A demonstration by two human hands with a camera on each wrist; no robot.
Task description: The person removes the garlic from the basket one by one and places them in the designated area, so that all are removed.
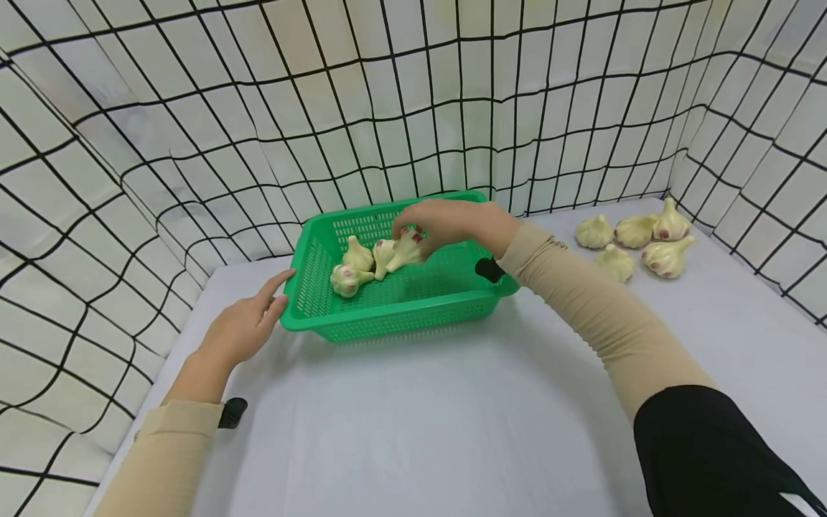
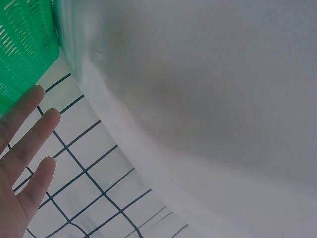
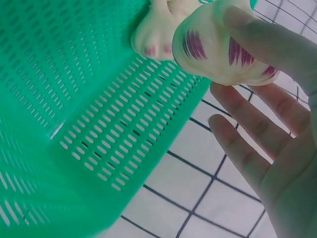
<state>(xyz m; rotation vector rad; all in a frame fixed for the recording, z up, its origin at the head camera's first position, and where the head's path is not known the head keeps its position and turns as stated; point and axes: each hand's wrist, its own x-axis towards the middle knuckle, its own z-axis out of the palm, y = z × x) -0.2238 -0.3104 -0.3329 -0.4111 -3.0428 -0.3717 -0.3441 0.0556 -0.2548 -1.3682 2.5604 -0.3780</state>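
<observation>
A green plastic basket with slotted walls stands on the white table. Over its inside, my right hand grips a garlic bulb with purple streaks, thumb on one side and fingers on the other. In the head view that bulb overlaps another bulb in the basket. Two more garlic bulbs, one behind the other, lie at the basket's left end. My left hand is at the left rim, fingers extended and fingertips right at the edge; the left wrist view shows them spread beside the basket wall.
Several garlic bulbs sit in a group on the table at the back right. A black wire grid over white sheeting rises behind the basket and along both sides.
</observation>
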